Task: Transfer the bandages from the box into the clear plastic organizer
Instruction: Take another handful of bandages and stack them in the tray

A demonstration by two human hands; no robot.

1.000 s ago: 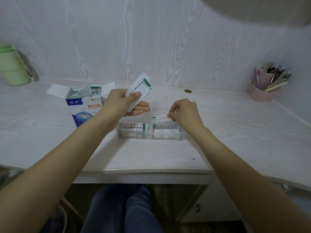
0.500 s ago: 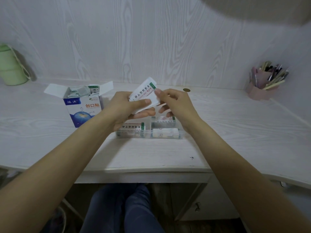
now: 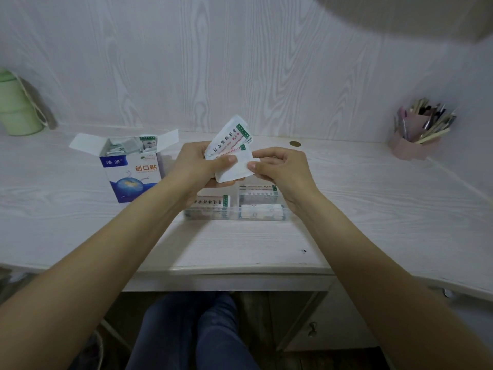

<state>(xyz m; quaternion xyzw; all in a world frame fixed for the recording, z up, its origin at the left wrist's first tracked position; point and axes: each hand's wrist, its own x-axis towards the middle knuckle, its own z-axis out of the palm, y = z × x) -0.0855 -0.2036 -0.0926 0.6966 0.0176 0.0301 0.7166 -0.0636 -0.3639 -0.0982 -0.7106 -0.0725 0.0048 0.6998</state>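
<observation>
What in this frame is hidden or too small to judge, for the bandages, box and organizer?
Head view, the only one:
- Clear plastic organizer: left rear hidden by the left hand, right end by the right hand; total compartment count unclear.
- Bandages held by both hands: they overlap, so no count.
- Box: walls hide how many remain.
- Bandage print: too small to read.
- Green cup: cut by the left edge.

Green cup [image 3: 16, 108] cut off (left edge); box [image 3: 130, 166] contents seemingly blurred.
</observation>
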